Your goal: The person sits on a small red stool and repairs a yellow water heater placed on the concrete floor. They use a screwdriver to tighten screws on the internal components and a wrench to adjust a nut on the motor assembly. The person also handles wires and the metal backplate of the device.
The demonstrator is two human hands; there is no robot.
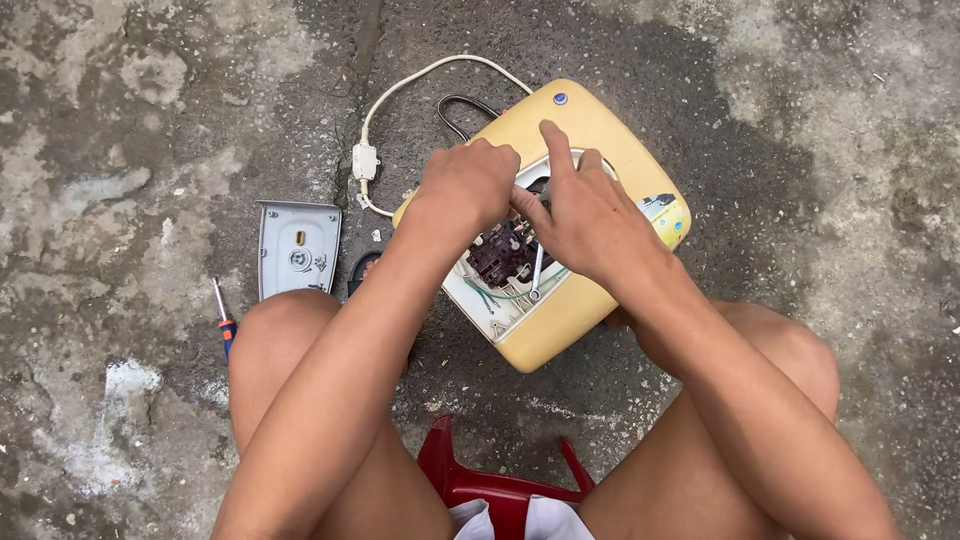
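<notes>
A pale yellow appliance housing [585, 120] lies on the concrete ground with its panel off, showing a dark component [497, 254] and coloured wires inside. My left hand [468, 182] is curled over the upper part of the opening, fingers closed on something I cannot make out. My right hand [585, 215] rests across the opening with the forefinger stretched onto the yellow shell, and a slim metal tool [537, 272] pokes out below it toward the wires.
A grey metal cover plate [298, 247] lies left of the housing. A small screwdriver [223, 318] with an orange-and-blue handle lies further left. A white cord with an inline switch [364, 161] loops behind. A red plastic stool [480, 480] is under me.
</notes>
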